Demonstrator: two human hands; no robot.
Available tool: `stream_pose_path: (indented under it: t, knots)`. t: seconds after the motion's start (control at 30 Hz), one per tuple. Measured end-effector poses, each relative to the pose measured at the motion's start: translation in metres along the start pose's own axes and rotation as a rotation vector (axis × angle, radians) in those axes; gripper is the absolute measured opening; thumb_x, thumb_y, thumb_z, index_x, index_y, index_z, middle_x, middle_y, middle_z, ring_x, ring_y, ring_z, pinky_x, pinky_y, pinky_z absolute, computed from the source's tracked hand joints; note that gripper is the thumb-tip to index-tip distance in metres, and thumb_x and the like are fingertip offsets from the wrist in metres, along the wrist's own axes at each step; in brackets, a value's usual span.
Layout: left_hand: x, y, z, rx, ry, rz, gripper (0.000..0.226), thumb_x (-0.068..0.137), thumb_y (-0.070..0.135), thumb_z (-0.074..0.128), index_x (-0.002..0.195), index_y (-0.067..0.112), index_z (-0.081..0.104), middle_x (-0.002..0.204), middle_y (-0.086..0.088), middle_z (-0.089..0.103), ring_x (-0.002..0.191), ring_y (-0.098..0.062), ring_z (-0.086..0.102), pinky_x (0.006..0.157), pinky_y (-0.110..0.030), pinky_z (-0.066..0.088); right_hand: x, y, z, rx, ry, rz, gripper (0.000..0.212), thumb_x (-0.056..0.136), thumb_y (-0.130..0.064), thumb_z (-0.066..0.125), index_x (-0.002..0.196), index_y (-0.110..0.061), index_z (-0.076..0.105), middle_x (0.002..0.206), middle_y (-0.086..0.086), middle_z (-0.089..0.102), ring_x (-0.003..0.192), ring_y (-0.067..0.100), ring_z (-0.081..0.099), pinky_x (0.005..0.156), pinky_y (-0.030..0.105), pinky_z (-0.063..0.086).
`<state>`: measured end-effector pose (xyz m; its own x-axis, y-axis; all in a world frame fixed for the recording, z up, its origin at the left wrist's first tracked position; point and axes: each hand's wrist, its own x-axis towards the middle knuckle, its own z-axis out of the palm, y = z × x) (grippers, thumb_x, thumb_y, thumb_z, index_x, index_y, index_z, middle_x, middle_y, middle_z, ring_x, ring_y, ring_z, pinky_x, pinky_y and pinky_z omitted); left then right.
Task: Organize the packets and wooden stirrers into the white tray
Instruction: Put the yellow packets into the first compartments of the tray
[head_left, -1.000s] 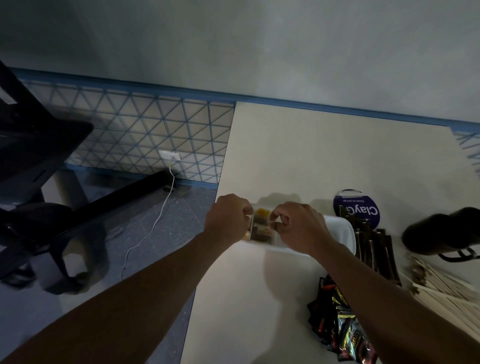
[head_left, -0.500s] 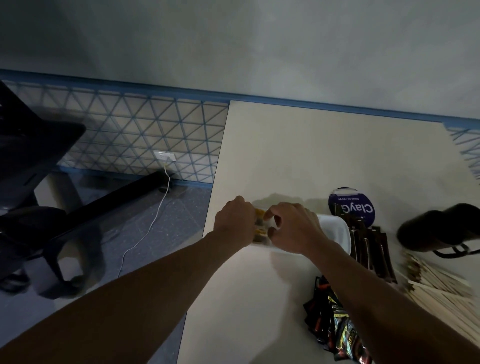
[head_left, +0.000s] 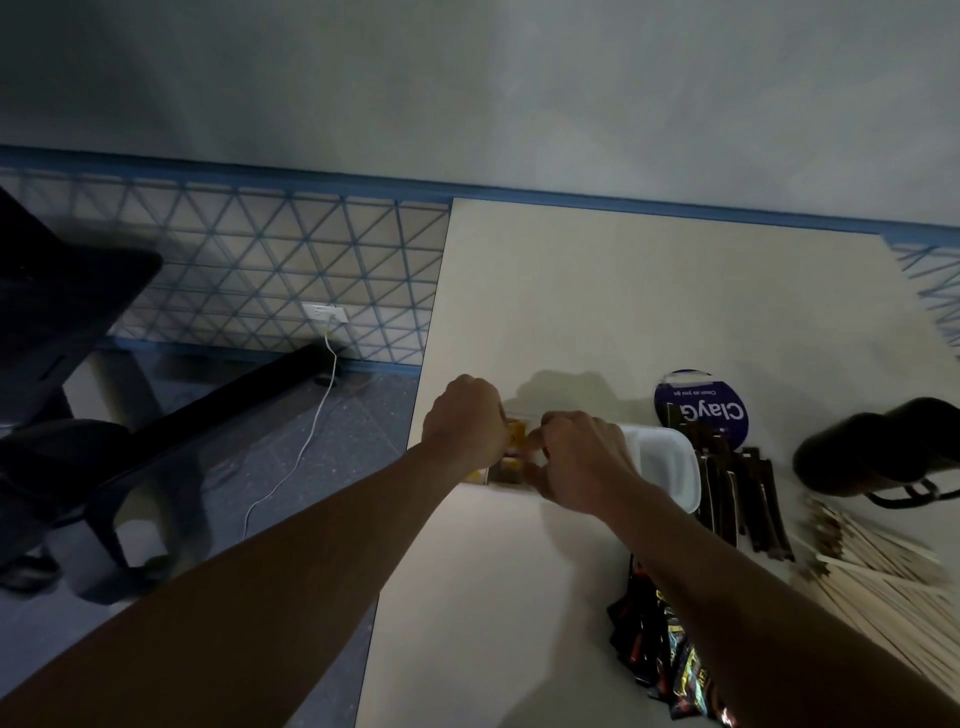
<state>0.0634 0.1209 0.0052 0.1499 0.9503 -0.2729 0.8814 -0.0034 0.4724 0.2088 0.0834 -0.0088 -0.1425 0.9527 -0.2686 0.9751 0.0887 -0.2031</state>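
Over the white tray (head_left: 670, 462), the right hand (head_left: 582, 457) is apparently pinching yellow packets (head_left: 516, 434); the left hand (head_left: 465, 426) is curling beside them, grip unclear.

A round purple disc (head_left: 701, 410) lies far right on the table (head_left: 623, 291); a white cable (head_left: 291, 467) runs to the left wall socket (head_left: 326, 313).

Grey wall (head_left: 519, 78) above a triangle-patterned panel (head_left: 260, 270), black chair (head_left: 62, 322) on speckled floor (head_left: 311, 467).
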Motion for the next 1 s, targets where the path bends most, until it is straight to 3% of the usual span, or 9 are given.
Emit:
stream_pose_path:
  t: [0.23, 0.4, 0.57, 0.7, 0.83, 1.0]
  knots:
    - [0.008, -0.004, 0.000, -0.073, -0.038, -0.004, 0.015, 0.082, 0.008, 0.063, 0.093, 0.008, 0.074, 0.100, -0.012, 0.068, 0.089, -0.028, 0.067, 0.078, -0.040, 0.058, -0.003, 0.000, -0.009, 0.096, -0.026, -0.053, 0.022, 0.078, -0.046, 0.065, 0.094, -0.036, 0.076, 0.085, -0.013, 0.061, 0.085, 0.016, 0.062, 0.074, 0.029, 0.050]
    - [0.012, -0.001, -0.003, -0.011, -0.091, 0.027, 0.019, 0.080, 0.003, 0.058, 0.092, 0.006, 0.072, 0.100, -0.012, 0.064, 0.089, -0.028, 0.064, 0.078, -0.041, 0.058, -0.005, 0.000, -0.014, 0.147, 0.019, -0.069, 0.022, 0.081, -0.036, 0.066, 0.101, -0.038, 0.075, 0.077, -0.016, 0.051, 0.082, 0.012, 0.055, 0.072, 0.024, 0.037]
    - [0.004, 0.000, 0.006, 0.115, -0.101, 0.075, 0.024, 0.080, 0.000, 0.061, 0.101, 0.007, 0.071, 0.107, -0.011, 0.059, 0.093, -0.030, 0.062, 0.080, -0.039, 0.056, -0.008, 0.001, -0.008, 0.119, 0.015, -0.067, 0.023, 0.083, -0.037, 0.063, 0.103, -0.035, 0.074, 0.083, -0.014, 0.058, 0.087, 0.018, 0.062, 0.073, 0.028, 0.047]
    - [0.000, -0.002, 0.006, 0.044, -0.046, 0.075, 0.021, 0.082, 0.001, 0.062, 0.093, 0.013, 0.075, 0.105, -0.009, 0.064, 0.089, -0.027, 0.066, 0.079, -0.039, 0.057, -0.012, 0.000, -0.004, 0.150, 0.036, -0.036, 0.023, 0.086, -0.040, 0.064, 0.108, -0.038, 0.072, 0.092, -0.009, 0.066, 0.087, 0.018, 0.064, 0.072, 0.029, 0.049]
    - [-0.001, -0.006, -0.006, -0.068, -0.022, 0.071, 0.017, 0.081, 0.002, 0.066, 0.087, 0.015, 0.074, 0.096, -0.008, 0.070, 0.082, -0.024, 0.070, 0.075, -0.040, 0.060, -0.013, 0.003, -0.011, 0.207, 0.047, 0.025, 0.020, 0.081, -0.032, 0.069, 0.100, -0.035, 0.071, 0.079, -0.016, 0.057, 0.081, 0.012, 0.060, 0.068, 0.027, 0.042]
    - [-0.002, -0.011, -0.020, -0.063, 0.012, 0.074, 0.007, 0.082, 0.012, 0.073, 0.085, 0.018, 0.074, 0.088, -0.002, 0.069, 0.078, -0.018, 0.065, 0.066, -0.026, 0.048, -0.010, 0.007, -0.019, 0.225, 0.102, 0.044, 0.023, 0.080, -0.027, 0.066, 0.102, -0.032, 0.070, 0.066, -0.017, 0.054, 0.073, 0.010, 0.059, 0.070, 0.028, 0.048]
